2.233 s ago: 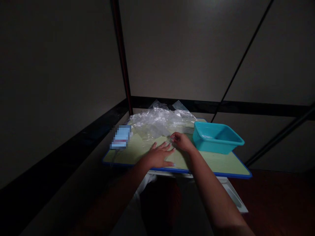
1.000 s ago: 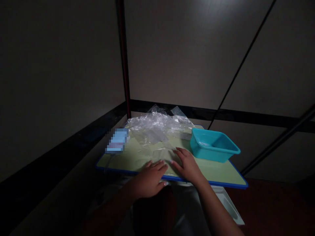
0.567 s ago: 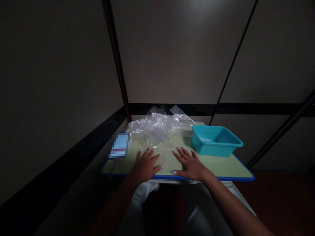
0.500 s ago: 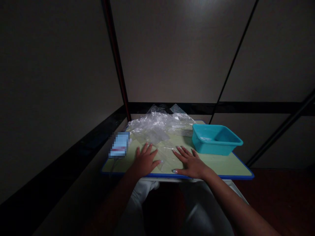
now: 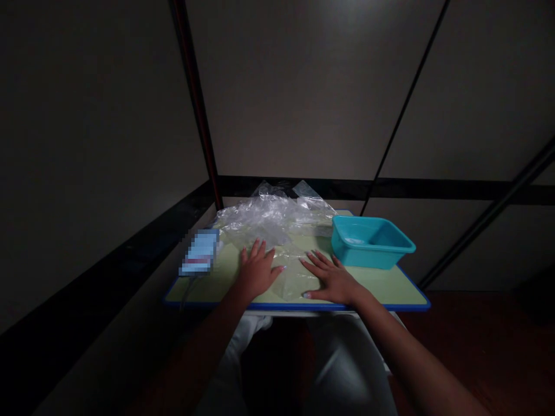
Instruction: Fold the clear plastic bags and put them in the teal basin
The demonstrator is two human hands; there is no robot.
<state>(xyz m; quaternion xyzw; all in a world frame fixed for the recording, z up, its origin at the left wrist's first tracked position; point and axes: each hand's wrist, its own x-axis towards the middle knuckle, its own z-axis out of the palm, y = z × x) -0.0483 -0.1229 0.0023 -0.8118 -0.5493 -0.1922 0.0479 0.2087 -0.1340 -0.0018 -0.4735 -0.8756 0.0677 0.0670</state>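
Fingers spread, my left hand lies palm down at the left edge of a clear plastic bag on the table. My right hand rests flat on the bag's right side, its fingers also apart. The flattened bag shows between the two hands, thin and see-through. Beyond my fingertips lies a crumpled heap of clear plastic bags. I cannot make out where the near bag ends and the heap begins.
A turquoise plastic basin stands on the right of the yellow-green, blue-edged table, with something pale inside. At the left edge is a blurred-out light-blue rectangle with a cable below it. Panelled walls close in behind and left.
The view has shifted, so the table and basin sit further left in it. My left hand has slid slightly forward relative to the table; both hands stay flat with fingers spread.
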